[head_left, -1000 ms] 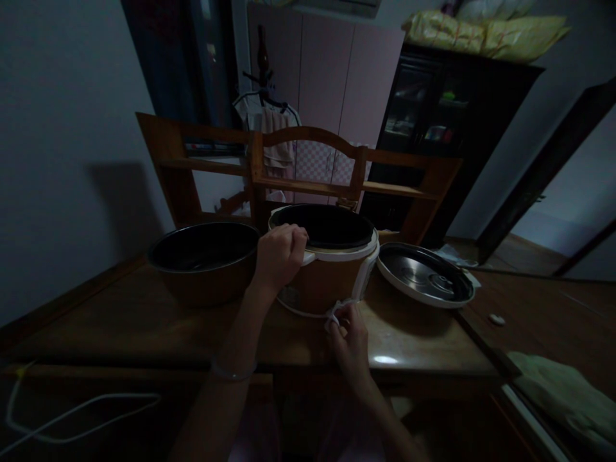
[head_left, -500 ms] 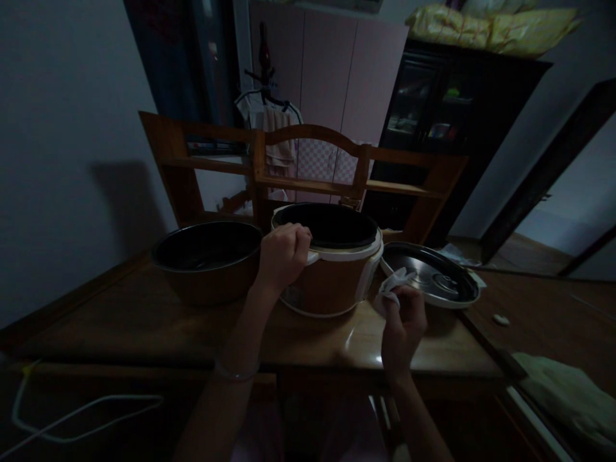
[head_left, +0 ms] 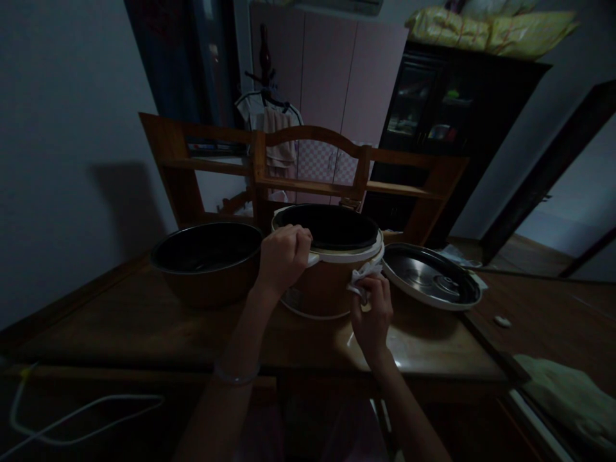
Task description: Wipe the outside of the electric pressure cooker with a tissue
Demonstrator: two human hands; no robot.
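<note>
A brown cooker body (head_left: 323,282) with a white rim and dark inside stands on the wooden table (head_left: 144,327). My left hand (head_left: 282,255) is closed over its rim at the left side. My right hand (head_left: 370,314) is closed on a small white cloth (head_left: 362,277), which presses against the cooker's right front wall just under the rim. Left of the cooker sits a dark inner pot (head_left: 206,260). To the right, a round lid (head_left: 433,276) lies upside down, its metal inside facing up.
A wooden chair back (head_left: 312,160) and shelf frame rise behind the table. A dark cabinet (head_left: 447,122) stands at the back right. A white cord (head_left: 81,410) loops at the lower left. Pale fabric (head_left: 568,398) lies at the lower right, and a small white bit (head_left: 501,321) rests on the table.
My right hand with the cloth went from the cooker's lower front out to the right near the lid, then back onto the cooker's right wall under the rim. My left hand stayed put.
</note>
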